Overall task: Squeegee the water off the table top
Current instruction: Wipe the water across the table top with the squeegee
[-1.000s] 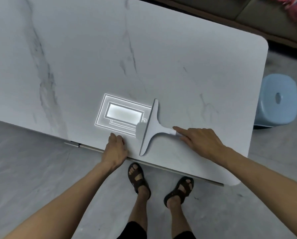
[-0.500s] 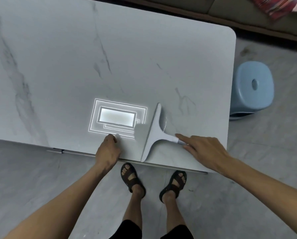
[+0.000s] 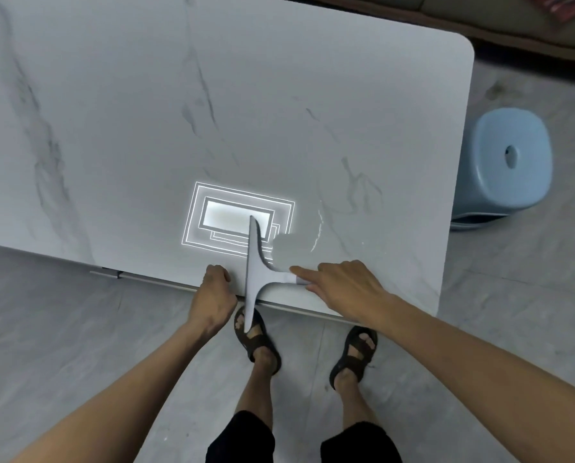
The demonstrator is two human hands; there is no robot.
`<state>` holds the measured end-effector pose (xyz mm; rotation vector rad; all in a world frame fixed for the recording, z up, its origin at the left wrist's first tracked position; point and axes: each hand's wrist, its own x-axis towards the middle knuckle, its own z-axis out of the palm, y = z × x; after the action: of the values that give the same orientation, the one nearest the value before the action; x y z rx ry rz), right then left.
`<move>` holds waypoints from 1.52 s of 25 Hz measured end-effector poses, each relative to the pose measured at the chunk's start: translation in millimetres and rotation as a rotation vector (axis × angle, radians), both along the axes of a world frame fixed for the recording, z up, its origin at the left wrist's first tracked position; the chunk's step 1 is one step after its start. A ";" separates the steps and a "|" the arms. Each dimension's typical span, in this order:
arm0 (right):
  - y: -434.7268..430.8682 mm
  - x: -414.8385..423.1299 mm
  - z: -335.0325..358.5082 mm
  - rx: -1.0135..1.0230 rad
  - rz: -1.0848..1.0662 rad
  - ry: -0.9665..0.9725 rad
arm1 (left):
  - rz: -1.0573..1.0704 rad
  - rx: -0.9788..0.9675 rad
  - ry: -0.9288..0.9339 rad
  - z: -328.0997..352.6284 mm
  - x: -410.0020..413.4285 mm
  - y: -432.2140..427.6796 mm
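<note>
A white T-shaped squeegee (image 3: 254,269) lies on the white marble table top (image 3: 212,111) at its near edge. Its long blade runs away from me and its near end sticks out past the edge over the floor. My right hand (image 3: 341,289) holds the short handle, index finger stretched along it. My left hand (image 3: 214,292) rests in a loose fist on the table edge just left of the blade. A thin bright streak of water (image 3: 317,230) shows on the table right of the blade. A ceiling lamp's glare (image 3: 232,217) reflects under the blade's far end.
A light blue plastic stool (image 3: 510,165) stands on the floor past the table's right edge. My sandalled feet (image 3: 256,335) are on the grey tiled floor below the table's near edge. A sofa edge runs along the top right.
The squeegee has slid left and toward me; its blade now overhangs the near edge and covers part of the lamp glare. My right hand moved with it; the left hand stayed at the edge.
</note>
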<state>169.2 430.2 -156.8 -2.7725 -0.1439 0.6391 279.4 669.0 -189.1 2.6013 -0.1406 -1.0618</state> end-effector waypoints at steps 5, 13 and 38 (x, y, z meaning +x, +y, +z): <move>-84.4 -61.5 6.2 -0.062 -0.079 0.072 | -0.143 0.030 0.023 -0.7 -50.4 -47.3; -177.2 -105.3 33.0 -0.135 -0.094 0.114 | -0.045 -0.016 0.059 3.7 -96.1 -94.6; 114.2 172.8 -25.6 0.095 0.405 -0.082 | 0.550 -0.008 -0.151 0.4 42.5 99.5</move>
<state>341.9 544.4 -182.4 -2.6943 -0.7476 0.5905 321.9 768.5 -188.7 2.4835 0.5052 -0.6636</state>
